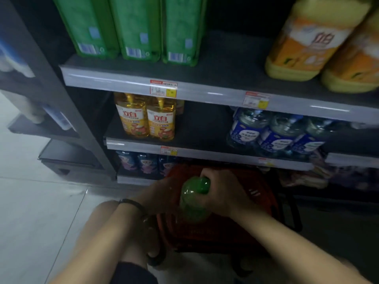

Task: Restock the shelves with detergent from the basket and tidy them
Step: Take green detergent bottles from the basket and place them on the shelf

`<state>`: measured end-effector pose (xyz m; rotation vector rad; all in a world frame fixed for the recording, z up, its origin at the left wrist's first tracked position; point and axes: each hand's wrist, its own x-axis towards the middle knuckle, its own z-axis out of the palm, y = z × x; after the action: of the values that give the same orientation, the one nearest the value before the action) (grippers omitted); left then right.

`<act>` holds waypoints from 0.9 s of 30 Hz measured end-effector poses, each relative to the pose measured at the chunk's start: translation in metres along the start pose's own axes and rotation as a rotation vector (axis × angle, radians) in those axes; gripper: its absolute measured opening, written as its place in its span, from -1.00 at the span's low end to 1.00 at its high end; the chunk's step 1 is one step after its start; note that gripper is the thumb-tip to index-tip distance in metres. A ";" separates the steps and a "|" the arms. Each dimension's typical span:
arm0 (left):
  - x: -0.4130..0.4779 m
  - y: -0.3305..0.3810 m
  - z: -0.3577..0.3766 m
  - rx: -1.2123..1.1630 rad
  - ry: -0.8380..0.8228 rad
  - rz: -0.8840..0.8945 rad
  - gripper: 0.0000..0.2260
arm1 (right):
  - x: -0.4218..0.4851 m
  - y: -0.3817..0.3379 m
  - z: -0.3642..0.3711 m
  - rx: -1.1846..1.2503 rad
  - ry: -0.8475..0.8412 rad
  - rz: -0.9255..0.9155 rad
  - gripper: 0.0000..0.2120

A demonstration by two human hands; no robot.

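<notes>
A green detergent bottle (193, 198) is held above the red basket (264, 193) on the floor in front of the shelves. My right hand (222, 190) grips the bottle's upper end. My left hand (160, 193) holds its left side; a dark band circles that wrist. On the top shelf (225, 66) stand three green bottles (139, 27) at the left and two large yellow-orange bottles (311, 39) at the right. The middle shelf (201, 130) carries two yellow bottles (146, 117) and several clear blue-labelled bottles (272, 132).
Dark blue bottles (141, 162) line the bottom shelf behind the basket. A wide gap lies between the yellow and blue-labelled bottles. A dark shelf upright (61, 95) and a low black unit (67, 156) stand at the left, over pale floor tiles (30, 212).
</notes>
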<state>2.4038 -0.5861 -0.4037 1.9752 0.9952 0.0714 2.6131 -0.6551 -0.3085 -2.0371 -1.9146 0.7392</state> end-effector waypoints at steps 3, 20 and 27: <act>-0.017 0.034 -0.005 -0.249 0.113 0.141 -0.29 | -0.014 -0.028 -0.047 0.031 0.073 -0.060 -0.69; -0.057 0.205 -0.132 -0.672 0.576 0.299 -0.54 | -0.016 -0.052 -0.186 0.458 0.212 -0.136 -0.19; -0.014 0.239 -0.185 -0.717 0.549 0.167 -0.37 | 0.024 -0.052 -0.181 0.778 0.128 -0.121 -0.45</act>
<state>2.4663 -0.5330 -0.1123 1.3746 0.9512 0.9687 2.6630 -0.5978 -0.1348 -1.4283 -1.3505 1.0742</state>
